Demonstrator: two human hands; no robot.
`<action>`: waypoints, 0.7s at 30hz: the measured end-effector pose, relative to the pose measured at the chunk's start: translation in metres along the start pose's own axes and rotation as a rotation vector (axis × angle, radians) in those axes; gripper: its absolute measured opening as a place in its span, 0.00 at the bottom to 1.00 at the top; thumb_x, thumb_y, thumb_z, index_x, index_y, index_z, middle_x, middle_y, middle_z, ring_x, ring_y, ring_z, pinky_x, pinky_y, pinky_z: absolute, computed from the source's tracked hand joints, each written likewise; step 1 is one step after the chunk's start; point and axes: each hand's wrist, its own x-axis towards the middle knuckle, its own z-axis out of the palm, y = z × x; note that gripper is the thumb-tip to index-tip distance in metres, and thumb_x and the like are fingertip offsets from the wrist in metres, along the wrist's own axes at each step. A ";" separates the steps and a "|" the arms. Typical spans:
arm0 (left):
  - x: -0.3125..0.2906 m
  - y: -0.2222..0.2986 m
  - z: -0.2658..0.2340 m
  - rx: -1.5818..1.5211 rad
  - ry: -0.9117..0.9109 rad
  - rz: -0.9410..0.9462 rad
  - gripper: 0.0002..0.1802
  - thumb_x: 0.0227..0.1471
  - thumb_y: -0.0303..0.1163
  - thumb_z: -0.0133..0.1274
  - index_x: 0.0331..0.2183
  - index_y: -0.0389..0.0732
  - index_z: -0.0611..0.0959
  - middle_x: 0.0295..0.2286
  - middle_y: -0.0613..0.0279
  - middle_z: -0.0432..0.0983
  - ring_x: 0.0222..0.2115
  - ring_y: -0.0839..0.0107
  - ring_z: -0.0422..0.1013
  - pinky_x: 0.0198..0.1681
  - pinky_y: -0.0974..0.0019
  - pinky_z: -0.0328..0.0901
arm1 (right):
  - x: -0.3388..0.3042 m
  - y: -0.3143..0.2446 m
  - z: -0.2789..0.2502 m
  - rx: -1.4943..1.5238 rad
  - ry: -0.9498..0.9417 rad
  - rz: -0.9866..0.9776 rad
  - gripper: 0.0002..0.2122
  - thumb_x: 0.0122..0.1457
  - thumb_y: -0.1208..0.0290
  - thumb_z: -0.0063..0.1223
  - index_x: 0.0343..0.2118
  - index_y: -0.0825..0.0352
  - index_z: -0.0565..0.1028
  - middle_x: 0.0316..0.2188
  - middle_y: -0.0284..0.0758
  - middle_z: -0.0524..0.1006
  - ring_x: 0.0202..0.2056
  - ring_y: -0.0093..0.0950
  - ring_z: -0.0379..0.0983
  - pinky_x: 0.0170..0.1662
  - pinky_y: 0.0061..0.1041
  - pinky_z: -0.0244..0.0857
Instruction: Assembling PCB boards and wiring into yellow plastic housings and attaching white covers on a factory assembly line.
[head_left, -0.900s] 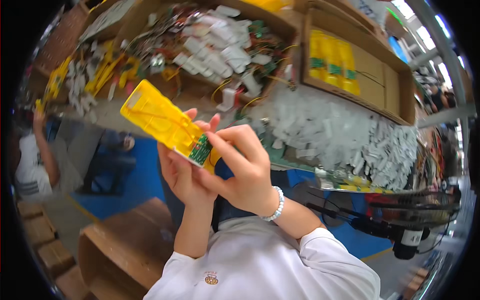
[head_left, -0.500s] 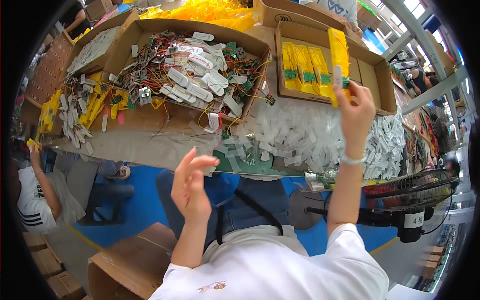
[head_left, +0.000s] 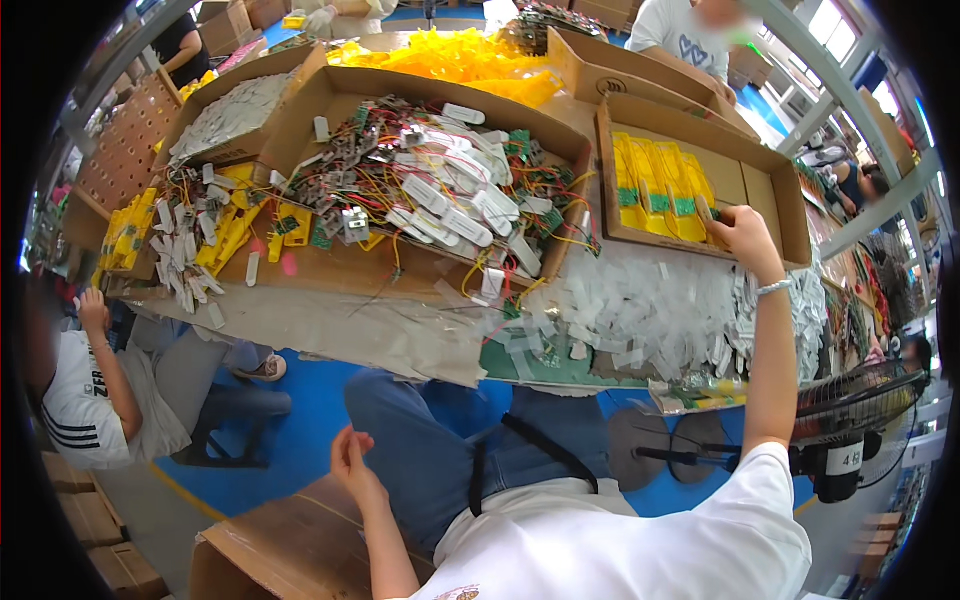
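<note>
Moved since the earlier frame: the yellow shell (head_left: 699,178), then raised over the shallow carton, is now down inside it at the right end of the row; the left hand (head_left: 352,462) has dropped lower, toward the person's own body.

Position of shell: within the shallow carton (head_left: 757,187), beside three neighbouring shells (head_left: 648,165) of the same yellow kind, each with a green board (head_left: 658,202) toward its near end. Long axis runs from the near wall toward the far wall, far end leaning a little left, roughly parallel to the row.

Key relation: the right hand (head_left: 748,243) is much the nearer. It comes over the near wall from the right, so the shell lies ahead of it and to its left, near end at the fingertips. Thumb and fingers are drawn close together there; whether they are clamped on the shell or merely touching it cannot be told.

Left hand: well apart from the shell, below the desk (head_left: 385,333) edge, fingers loosely bent, nothing visible in it; a brown carton (head_left: 280,550) sits beneath.

Farther out: translucent strips (head_left: 630,300) heaped just in front of the shallow carton; white pieces (head_left: 428,195) and wired boards in the large box to its left.
</note>
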 end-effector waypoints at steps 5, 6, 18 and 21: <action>0.000 -0.007 -0.003 -0.003 -0.001 -0.064 0.09 0.58 0.25 0.47 0.40 0.36 0.79 0.29 0.60 0.75 0.29 0.73 0.71 0.37 0.69 0.68 | 0.020 -0.055 -0.025 -0.107 0.149 -0.256 0.12 0.50 0.70 0.56 0.34 0.75 0.74 0.29 0.47 0.75 0.34 0.42 0.73 0.37 0.33 0.66; 0.000 -0.010 -0.005 -0.012 -0.001 -0.076 0.09 0.58 0.25 0.47 0.40 0.35 0.79 0.29 0.60 0.75 0.29 0.72 0.71 0.37 0.69 0.69 | 0.027 -0.080 -0.024 -0.085 0.375 -0.450 0.11 0.51 0.74 0.55 0.36 0.75 0.74 0.32 0.44 0.75 0.34 0.40 0.73 0.38 0.31 0.66; -0.026 -0.004 -0.006 -0.144 0.119 -0.113 0.09 0.57 0.23 0.46 0.39 0.35 0.79 0.29 0.59 0.75 0.28 0.71 0.72 0.36 0.69 0.70 | 0.228 -0.220 0.102 -0.636 0.249 -0.796 0.07 0.53 0.73 0.50 0.33 0.61 0.79 0.33 0.34 0.78 0.45 0.32 0.72 0.45 0.34 0.67; -0.035 0.000 -0.019 -0.138 0.158 -0.092 0.09 0.57 0.23 0.46 0.39 0.35 0.80 0.29 0.60 0.75 0.29 0.72 0.72 0.36 0.69 0.69 | 0.236 -0.242 0.087 -0.974 0.229 -0.899 0.06 0.53 0.68 0.51 0.28 0.55 0.81 0.34 0.27 0.77 0.43 0.25 0.71 0.40 0.28 0.64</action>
